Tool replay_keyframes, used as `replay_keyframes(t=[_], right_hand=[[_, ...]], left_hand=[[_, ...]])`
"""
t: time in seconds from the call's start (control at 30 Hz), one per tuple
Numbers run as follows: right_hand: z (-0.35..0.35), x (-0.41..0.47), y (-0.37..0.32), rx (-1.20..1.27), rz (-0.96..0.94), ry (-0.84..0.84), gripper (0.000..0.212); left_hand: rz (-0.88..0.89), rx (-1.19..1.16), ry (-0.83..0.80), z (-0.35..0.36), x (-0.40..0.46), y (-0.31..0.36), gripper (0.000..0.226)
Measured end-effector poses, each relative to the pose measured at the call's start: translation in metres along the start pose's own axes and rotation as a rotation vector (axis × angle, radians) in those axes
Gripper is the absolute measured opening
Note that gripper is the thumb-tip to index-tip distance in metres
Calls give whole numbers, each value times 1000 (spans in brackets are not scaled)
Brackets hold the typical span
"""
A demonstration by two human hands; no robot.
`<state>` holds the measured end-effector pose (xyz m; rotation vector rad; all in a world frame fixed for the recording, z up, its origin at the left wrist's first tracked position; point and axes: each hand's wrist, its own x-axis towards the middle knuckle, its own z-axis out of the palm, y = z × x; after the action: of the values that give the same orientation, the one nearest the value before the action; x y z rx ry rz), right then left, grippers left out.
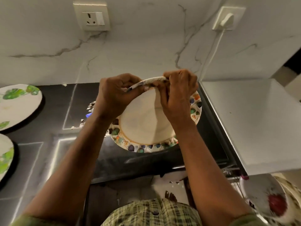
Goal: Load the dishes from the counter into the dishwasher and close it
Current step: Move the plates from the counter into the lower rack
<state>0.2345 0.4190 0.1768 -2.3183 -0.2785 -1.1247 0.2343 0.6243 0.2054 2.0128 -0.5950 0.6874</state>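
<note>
Hands at centre, seen from above, both gripping the far rim of a leaf-patterned plate (146, 124). Left hand (114, 93) curled round the rim, thumb on top; right hand (179, 95) pinching the same edge just beside it. Plate tilted up at the far side, near edge low over the black counter (65, 103). Two green-leaf plates (17, 105) at the left edge of the counter, well apart from the hands. Marble wall behind, with a socket (93, 17) and a plugged-in white charger (225, 22). Lower right, a blurred white dish with a red mark (267, 198), apparently in a rack.
</note>
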Motion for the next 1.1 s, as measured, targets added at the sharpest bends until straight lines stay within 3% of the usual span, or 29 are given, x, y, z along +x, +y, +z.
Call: replay_keyframes(t=[0.2, 0.33, 0.43, 0.57, 0.87, 1.03, 1.1], right_hand=[[-32, -32, 31, -2, 263, 215, 30], [-46, -51, 50, 20, 456, 244, 32], [-63, -54, 57, 9, 373, 226, 37], [-86, -43, 71, -50, 202, 236, 24], [-140, -65, 121, 84, 504, 424, 50], [-170, -61, 147, 2, 288, 409, 34], [-174, -57, 151, -41, 277, 414, 39]], left_hand=[[-11, -109, -247, 25, -3, -13, 18], [-74, -144, -270, 46, -17, -12, 21], [-44, -185, -281, 63, -11, 9, 23], [-6, -168, -350, 89, 2, 37, 28], [-25, -147, -362, 140, -3, 82, 21], [56, -85, -430, 177, 2, 127, 27], [88, -60, -446, 187, 9, 139, 31]])
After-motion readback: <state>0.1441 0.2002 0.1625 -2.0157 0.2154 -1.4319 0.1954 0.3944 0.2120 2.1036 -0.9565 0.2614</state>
